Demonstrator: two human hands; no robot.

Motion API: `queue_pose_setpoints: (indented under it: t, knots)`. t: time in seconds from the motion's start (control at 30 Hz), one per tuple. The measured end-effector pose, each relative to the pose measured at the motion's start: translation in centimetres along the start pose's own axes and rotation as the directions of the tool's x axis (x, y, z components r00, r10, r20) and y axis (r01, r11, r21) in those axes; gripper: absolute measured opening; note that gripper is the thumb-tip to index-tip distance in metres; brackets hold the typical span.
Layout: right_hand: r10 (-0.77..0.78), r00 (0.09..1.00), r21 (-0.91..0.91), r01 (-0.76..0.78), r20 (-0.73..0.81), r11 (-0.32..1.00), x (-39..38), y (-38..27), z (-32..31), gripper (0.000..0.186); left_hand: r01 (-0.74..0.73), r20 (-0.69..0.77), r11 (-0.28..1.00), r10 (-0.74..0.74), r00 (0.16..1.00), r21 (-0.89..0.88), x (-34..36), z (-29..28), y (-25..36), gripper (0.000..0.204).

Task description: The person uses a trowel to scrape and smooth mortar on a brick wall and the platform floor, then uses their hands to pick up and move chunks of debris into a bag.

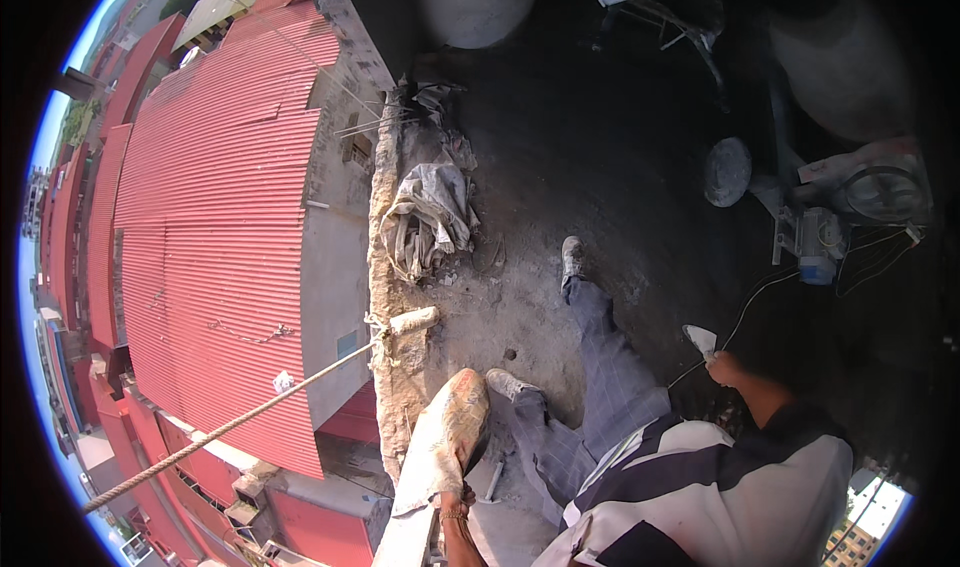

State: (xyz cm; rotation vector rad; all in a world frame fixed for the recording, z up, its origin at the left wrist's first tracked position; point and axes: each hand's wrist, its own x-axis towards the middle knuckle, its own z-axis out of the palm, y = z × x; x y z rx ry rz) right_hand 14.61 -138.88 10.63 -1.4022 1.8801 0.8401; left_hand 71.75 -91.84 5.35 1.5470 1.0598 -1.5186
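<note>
My right hand [724, 369], at the right, is closed round the handle of a small pointing trowel [700, 340], whose pale blade points up and left. Low in the picture, my left hand [455, 505] has its fingers bent against the edge of a pale, mud-stained sack [450, 432]. Part of its grip is hidden by the sack. The sack lies beside the rough wall edge [392, 397], with a long white board-like piece [405, 532] below it. My shoes [572, 258] stand on the dusty floor to the right.
A taut rope [240, 419] runs out from a short, pale cylindrical piece [413, 320] on the ledge. Beyond the edge is a drop to red corrugated roofs [215, 237]. A crumpled grey sack [433, 217] lies by the ledge. A motor [818, 250] with trailing cables stands at the right.
</note>
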Motion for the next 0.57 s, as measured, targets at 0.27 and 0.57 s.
queue_pose_setpoints:
  t: [0.27,0.57]
  knots:
    - [-0.166,0.985,0.218,0.173,-0.051,0.96,11.9,-6.0,-6.3,0.027,0.014,0.345,0.953,0.096,0.934,-0.303,-8.3,25.6,10.4,0.049]
    - [0.232,0.964,0.698,-0.258,0.134,0.668,11.3,1.6,-9.2,0.03,0.029,0.508,0.927,0.179,0.843,-0.375,-10.2,56.2,33.5,0.029]
